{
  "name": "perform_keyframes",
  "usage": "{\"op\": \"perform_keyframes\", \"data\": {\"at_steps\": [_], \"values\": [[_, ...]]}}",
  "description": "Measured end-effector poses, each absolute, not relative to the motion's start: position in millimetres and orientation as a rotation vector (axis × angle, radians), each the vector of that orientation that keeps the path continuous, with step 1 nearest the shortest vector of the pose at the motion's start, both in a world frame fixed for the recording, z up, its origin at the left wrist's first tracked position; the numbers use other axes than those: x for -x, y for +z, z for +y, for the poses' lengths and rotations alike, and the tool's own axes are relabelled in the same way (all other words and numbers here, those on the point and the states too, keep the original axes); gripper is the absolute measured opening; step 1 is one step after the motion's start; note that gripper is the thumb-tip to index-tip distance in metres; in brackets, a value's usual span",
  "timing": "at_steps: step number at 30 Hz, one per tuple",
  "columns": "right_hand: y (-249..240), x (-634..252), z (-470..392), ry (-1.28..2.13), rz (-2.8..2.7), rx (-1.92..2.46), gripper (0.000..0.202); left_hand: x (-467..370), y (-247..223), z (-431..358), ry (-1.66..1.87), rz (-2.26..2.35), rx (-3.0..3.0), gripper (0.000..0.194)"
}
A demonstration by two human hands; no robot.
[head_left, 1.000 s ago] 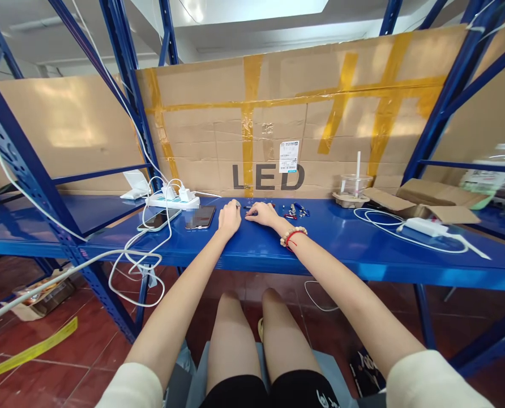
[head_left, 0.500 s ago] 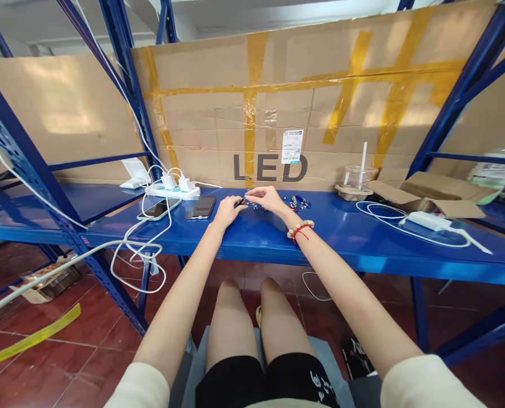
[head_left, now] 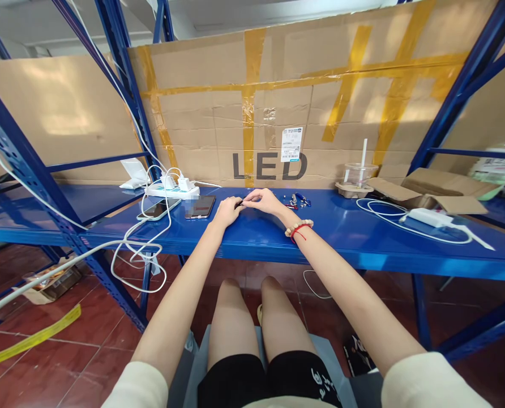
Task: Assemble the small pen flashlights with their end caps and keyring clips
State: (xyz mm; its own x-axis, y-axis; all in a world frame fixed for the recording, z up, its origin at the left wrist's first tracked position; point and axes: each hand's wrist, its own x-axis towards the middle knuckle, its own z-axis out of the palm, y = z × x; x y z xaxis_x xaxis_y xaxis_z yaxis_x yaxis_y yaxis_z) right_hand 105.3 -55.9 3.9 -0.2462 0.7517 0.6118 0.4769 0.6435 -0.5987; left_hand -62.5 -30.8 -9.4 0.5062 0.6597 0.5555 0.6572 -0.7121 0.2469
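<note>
Both arms reach forward, the left hand [head_left: 228, 210] and right hand [head_left: 262, 201] (wrist beaded) meeting at the fingertips.

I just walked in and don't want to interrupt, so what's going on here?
A seated person is working with both hands over a blue workbench. The left hand holds a small dark piece, and the fingertips of the right hand meet it; what the piece is can't be made out. Small red, blue and silvery parts lie beyond the right hand. Two phones lie to the left, near a white power strip.
</note>
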Motion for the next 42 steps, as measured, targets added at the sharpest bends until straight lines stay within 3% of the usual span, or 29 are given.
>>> {"op": "perform_keyframes", "data": {"at_steps": [6,12,22,35,42], "values": [[-1,-110,-53,0.168,-1.850,1.181,0.028,64,-13,-26,1.152,1.170,-2.585,0.014],[-7,-108,-51,-0.258,-2.265,1.500,0.040,63,-13,-28,1.155,1.075,-2.581,0.020],[-3,-107,-55,-0.281,-2.210,1.623,0.029,62,-12,-31,1.068,1.108,-2.605,0.023],[1,-110,-58,-0.081,-2.042,1.576,0.013,61,-12,-31,1.053,1.074,-2.602,0.010],[2,-111,-59,-0.032,-1.965,1.511,0.014,59,-8,-43,1.056,1.162,-2.465,0.032]]}}
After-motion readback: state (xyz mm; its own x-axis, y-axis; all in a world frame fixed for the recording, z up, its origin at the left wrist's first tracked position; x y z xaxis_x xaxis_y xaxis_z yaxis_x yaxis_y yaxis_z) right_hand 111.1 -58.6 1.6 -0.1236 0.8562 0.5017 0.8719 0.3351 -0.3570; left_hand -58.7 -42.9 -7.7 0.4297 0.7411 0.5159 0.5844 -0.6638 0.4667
